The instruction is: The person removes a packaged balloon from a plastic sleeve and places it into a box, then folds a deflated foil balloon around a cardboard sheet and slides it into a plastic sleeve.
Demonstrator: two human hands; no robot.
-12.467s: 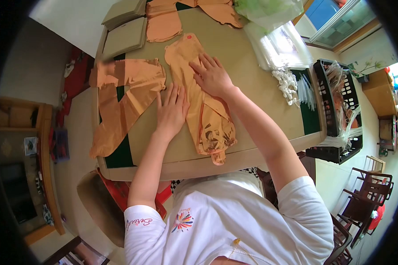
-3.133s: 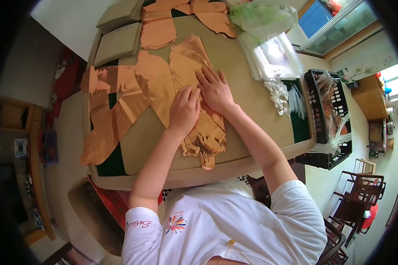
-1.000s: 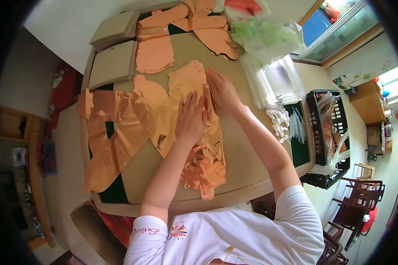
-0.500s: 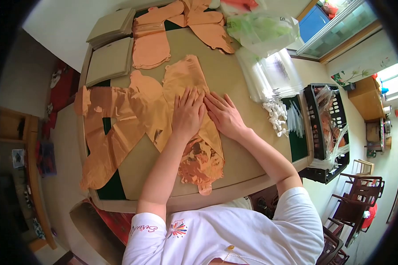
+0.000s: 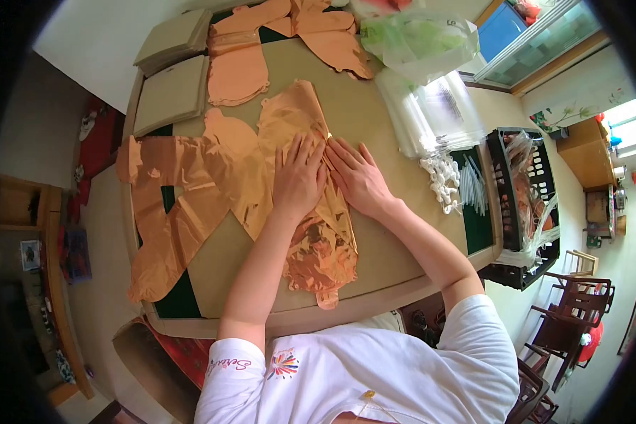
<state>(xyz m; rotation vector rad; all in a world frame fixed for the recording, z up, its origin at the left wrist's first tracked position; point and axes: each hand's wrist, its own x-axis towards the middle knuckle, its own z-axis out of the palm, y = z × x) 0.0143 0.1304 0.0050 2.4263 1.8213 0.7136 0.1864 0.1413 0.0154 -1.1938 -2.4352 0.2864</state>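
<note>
A flat copper-coloured foil balloon (image 5: 290, 106) lies across the middle of the table, its right-hand part folded over and crinkled near the front edge. My left hand (image 5: 300, 177) rests flat on this foil, fingers stretched out. Beside it, my right hand (image 5: 360, 177) lies palm down along the foil's right edge, fingers extended. The fingertips of both hands are close together. Further foil (image 5: 169, 212) spreads out to the left in limb-like shapes. What lies under my palms is hidden.
More foil balloons (image 5: 240, 74) lie at the back, near stacked cardboard sheets (image 5: 169, 95). On the right are clear plastic sleeves (image 5: 438, 113), white ribbon bundles (image 5: 442, 180), thin white sticks (image 5: 472, 185) and a black crate (image 5: 505, 205) holding packages. A green-white plastic bag (image 5: 417, 46) sits behind.
Both hands stay flat on the foil, with slight finger shifts. The folded right edge now sits a little further left near my right hand.
</note>
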